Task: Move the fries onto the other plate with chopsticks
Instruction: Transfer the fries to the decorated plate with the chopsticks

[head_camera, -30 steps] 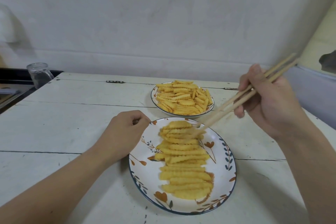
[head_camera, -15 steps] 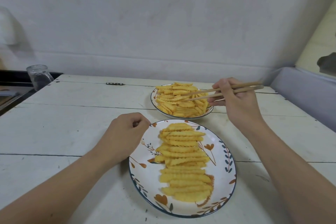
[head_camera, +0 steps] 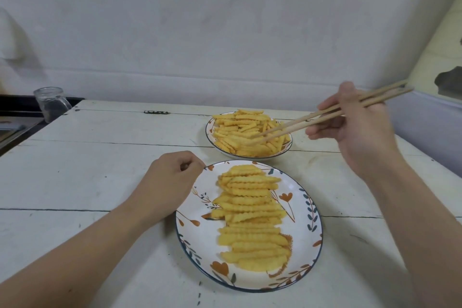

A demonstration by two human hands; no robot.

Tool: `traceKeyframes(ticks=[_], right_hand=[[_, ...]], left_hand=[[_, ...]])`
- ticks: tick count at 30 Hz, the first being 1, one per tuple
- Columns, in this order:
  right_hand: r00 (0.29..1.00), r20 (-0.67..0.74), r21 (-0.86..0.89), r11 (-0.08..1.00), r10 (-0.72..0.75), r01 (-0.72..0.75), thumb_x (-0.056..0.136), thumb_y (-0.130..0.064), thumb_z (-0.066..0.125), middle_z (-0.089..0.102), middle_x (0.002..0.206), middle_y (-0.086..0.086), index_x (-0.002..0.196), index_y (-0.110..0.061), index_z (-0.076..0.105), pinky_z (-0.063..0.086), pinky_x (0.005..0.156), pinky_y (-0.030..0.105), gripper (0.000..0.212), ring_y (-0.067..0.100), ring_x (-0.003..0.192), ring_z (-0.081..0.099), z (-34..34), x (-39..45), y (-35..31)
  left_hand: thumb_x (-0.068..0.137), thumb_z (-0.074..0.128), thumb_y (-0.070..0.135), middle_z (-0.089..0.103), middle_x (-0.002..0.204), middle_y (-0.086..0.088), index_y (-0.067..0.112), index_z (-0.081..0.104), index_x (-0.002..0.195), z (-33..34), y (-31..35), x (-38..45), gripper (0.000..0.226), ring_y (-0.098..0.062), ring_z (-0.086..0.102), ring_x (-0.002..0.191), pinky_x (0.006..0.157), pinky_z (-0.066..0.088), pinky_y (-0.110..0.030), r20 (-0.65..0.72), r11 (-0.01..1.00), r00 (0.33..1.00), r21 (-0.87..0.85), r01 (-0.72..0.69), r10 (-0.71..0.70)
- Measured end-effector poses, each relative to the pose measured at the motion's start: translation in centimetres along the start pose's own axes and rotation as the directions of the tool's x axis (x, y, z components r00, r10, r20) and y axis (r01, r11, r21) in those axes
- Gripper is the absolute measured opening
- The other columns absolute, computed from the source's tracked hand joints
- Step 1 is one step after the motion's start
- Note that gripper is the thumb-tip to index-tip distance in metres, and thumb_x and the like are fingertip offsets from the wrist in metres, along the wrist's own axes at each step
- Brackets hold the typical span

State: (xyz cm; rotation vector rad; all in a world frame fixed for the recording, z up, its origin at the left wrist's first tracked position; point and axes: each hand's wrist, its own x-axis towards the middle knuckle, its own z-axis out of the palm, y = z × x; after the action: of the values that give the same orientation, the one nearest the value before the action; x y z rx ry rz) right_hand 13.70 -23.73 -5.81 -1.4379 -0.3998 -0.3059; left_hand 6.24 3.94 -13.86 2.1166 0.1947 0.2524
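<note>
A small far plate [head_camera: 209, 130] holds a loose heap of crinkle-cut fries [head_camera: 246, 132]. Closer to me, a large flower-patterned plate [head_camera: 306, 220] carries a neat row of stacked fries [head_camera: 250, 212]. My right hand [head_camera: 357, 130] grips wooden chopsticks [head_camera: 322, 117], whose tips rest down in the far heap; whether a fry is pinched between them I cannot tell. My left hand [head_camera: 167, 182] lies as a loose fist on the table, touching the large plate's upper left rim.
Both plates sit on a white plank table [head_camera: 87, 170]. A glass mug [head_camera: 51, 104] stands at the table's far left corner beside a dark counter. A white wall runs behind, and a pale ledge [head_camera: 430, 117] borders the right.
The chopstick tips went from the near plate to the far plate, then the right hand drew back rightward and the sticks tilted down into the heap. My left hand stayed put.
</note>
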Motion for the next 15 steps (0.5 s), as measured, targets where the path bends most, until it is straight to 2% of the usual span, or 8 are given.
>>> traceKeyframes(ticks=[2,4,7,9,15], right_hand=[[0.995,0.095,0.071,0.996,0.037,-0.044,0.1,-0.04,0.044,0.057,0.051,0.009,0.066,-0.01,0.063,0.048,0.042,0.029,0.048,0.027,0.04,0.059,-0.8,-0.7,-1.3],[0.975,0.215,0.082,0.993,0.062,-0.081,0.094,-0.046,0.047,0.051,0.052,0.009,0.058,-0.017,0.065,0.044,0.041,0.026,0.049,0.027,0.035,0.053,-1.2,-1.3,-2.2],[0.93,0.355,0.031,0.993,0.091,-0.11,0.079,-0.062,0.067,0.048,0.053,0.009,0.06,-0.016,0.065,0.045,0.039,0.026,0.05,0.027,0.031,0.052,-0.6,-2.0,-2.8],[0.92,0.378,-0.031,0.994,0.108,-0.104,0.07,-0.066,0.073,0.052,0.052,0.008,0.059,-0.017,0.066,0.045,0.037,0.027,0.051,0.029,0.031,0.053,-0.2,-2.3,-2.8],[0.959,0.282,-0.053,0.999,0.01,0.005,0.07,-0.044,0.071,0.052,0.045,0.006,0.054,-0.016,0.064,0.043,0.036,0.026,0.032,0.027,0.03,0.052,-0.1,-2.5,-3.1]], left_hand=[[0.099,0.054,0.027,0.074,0.081,-0.003,0.021,0.077,0.086,0.0,0.0,0.0,0.028,-0.025,0.061,0.068,0.062,0.044,-0.028,0.004,1.0,1.0,0.01,-0.002,0.002],[0.098,0.054,0.027,0.074,0.083,-0.007,0.02,0.077,0.086,0.0,-0.1,0.1,0.027,-0.022,0.061,0.067,0.063,0.044,-0.029,0.013,1.0,1.0,-0.007,0.0,0.0],[0.098,0.055,0.026,0.072,0.087,-0.013,0.018,0.076,0.085,0.0,-0.1,0.1,0.026,-0.015,0.056,0.067,0.064,0.043,-0.03,0.018,1.0,1.0,-0.024,0.0,0.001],[0.097,0.056,0.026,0.072,0.086,-0.012,0.02,0.077,0.084,0.0,-0.1,0.1,0.026,-0.015,0.056,0.066,0.064,0.043,-0.03,0.013,0.999,1.0,-0.036,0.004,-0.003],[0.098,0.054,0.027,0.072,0.086,-0.009,0.015,0.075,0.087,0.0,-0.2,0.2,0.027,-0.013,0.055,0.066,0.064,0.043,-0.029,0.01,1.0,1.0,-0.002,-0.003,0.003]])
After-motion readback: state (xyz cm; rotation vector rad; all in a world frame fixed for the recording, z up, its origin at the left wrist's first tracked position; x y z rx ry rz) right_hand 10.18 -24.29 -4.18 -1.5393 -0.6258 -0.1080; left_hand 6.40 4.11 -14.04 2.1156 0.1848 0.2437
